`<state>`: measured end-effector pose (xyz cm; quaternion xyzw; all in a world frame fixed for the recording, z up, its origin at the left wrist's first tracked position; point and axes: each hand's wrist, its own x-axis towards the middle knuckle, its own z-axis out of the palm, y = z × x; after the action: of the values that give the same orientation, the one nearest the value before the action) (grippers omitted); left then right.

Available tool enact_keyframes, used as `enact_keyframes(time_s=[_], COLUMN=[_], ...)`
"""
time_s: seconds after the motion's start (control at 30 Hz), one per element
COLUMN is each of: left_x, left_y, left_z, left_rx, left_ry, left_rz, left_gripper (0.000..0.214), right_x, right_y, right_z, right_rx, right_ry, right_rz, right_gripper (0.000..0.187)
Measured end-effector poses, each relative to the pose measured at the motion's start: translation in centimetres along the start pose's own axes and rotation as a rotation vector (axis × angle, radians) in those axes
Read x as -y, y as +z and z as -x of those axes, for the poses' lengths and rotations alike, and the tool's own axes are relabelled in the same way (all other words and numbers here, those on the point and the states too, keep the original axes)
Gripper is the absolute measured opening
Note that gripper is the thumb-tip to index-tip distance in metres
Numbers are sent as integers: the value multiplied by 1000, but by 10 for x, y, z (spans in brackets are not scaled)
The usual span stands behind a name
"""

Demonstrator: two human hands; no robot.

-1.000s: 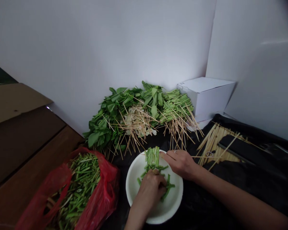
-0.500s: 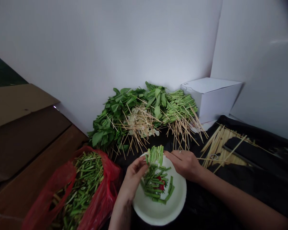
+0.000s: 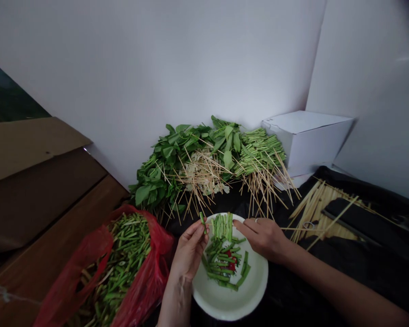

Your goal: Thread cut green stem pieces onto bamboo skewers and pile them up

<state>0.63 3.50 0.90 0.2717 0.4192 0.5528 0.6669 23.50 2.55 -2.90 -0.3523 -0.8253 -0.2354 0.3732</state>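
A white bowl (image 3: 248,290) sits in front of me with cut green stems (image 3: 221,263) and a few red bits in it. My left hand (image 3: 191,250) pinches one short green stem piece (image 3: 202,219) at the bowl's left rim. My right hand (image 3: 264,236), a ring on one finger, is closed on a skewer threaded with a row of green stem pieces (image 3: 223,225) over the bowl's far edge.
A red plastic bag (image 3: 146,272) of cut green stems lies at the left. Skewered leafy greens and stems (image 3: 207,159) are piled against the wall. Bare bamboo skewers (image 3: 313,209) lie on black cloth at the right, by a white box (image 3: 306,138). Cardboard (image 3: 27,150) lies at the left.
My left hand came up out of the bowl with one stem piece and now holds it beside the threaded row. The right hand has stayed in place on the skewer.
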Motion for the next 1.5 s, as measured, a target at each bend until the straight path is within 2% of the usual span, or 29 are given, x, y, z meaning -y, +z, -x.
enact_keyframes(time_s=[0.2,0.4,0.67,1.1,1.23,1.37,1.43,1.5], left_x=[1,0,-1,-2,-2,4,6,4], left_y=[3,2,3,1,4,12,14,15], left_z=[1,1,0,-4,-3,1,3,4], left_rx=[4,-52,-43,51,70,201,242,216], left_ry=[5,21,6,-106,-68,10,24,54], left_rz=[22,8,-27,-119,-146,-258,-341,-379], left_gripper=[30,26,29,28,29,36,29,21], right_x=[0,0,3,6,5,4,4,4], right_y=[0,-1,-5,-3,-1,-2,-3,-5], right_z=[1,1,-1,-1,0,-2,-3,-5], right_rx=[17,38,15,46,38,8,16,20], right_ry=[-3,-6,-22,26,40,32,4,-15], right_rz=[-6,3,16,-62,-68,-38,-33,-32], right_gripper=[25,26,25,23,22,24,26,29])
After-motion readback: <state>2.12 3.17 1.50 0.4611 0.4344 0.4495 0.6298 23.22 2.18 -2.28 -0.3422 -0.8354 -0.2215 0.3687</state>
